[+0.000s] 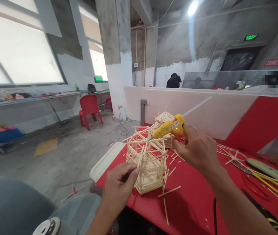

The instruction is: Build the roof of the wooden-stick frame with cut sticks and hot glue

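On the red table stands a house-like frame built of thin wooden sticks. My left hand pinches the near left corner of this frame between thumb and fingers. My right hand is wrapped around a yellow hot glue gun, whose small red light is lit. Its nozzle points down to the left at the frame's upper sticks; whether it touches them I cannot tell. A clear glue stick juts out of the gun's back. Behind the gun, a second stick model with a conical roof is partly hidden.
Loose sticks lie on the red tabletop. At right are yellow-handled scissors and other tools. A white partition rises behind the table. A white tray sits at the left edge, and a bottle-like container stands below.
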Motion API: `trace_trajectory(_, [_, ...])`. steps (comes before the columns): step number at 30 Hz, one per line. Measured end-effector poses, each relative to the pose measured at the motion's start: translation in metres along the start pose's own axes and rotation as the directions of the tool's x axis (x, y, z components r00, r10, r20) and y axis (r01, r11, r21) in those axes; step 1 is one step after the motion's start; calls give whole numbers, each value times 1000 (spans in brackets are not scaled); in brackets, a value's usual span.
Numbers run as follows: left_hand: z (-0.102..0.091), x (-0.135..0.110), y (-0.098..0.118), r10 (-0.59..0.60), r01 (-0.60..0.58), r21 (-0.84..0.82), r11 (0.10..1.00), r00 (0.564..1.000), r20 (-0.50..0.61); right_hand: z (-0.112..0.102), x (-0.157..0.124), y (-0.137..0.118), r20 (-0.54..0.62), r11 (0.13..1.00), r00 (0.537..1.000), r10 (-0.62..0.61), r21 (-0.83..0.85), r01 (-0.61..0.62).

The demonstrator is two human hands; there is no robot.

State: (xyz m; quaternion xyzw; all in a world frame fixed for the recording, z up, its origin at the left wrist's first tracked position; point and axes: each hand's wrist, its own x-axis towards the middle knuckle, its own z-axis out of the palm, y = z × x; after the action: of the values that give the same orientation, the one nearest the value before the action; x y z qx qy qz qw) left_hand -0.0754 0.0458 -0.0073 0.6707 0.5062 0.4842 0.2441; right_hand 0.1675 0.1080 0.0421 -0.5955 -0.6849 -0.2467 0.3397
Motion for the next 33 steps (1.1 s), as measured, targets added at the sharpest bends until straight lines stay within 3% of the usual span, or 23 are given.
trace_trajectory(8, [-14, 35, 11, 54, -54, 75, 996, 999, 9, 9, 11, 5, -30, 994, 998, 49, -96, -52])
trace_trajectory(15, [-15, 61, 29, 110, -114, 108, 988, 993, 43, 10, 13, 1, -65, 993, 996, 60, -94, -66])
trace_trajectory(28, [-18, 56, 20, 121, -130, 160, 978, 990, 68, 6, 9, -4, -76, 998, 996, 56, 11, -55])
trace_trajectory(33, [-20, 54, 17, 33, -52, 217, 975, 995, 89, 3, -3, -5, -24, 997, 998, -61, 53, 62])
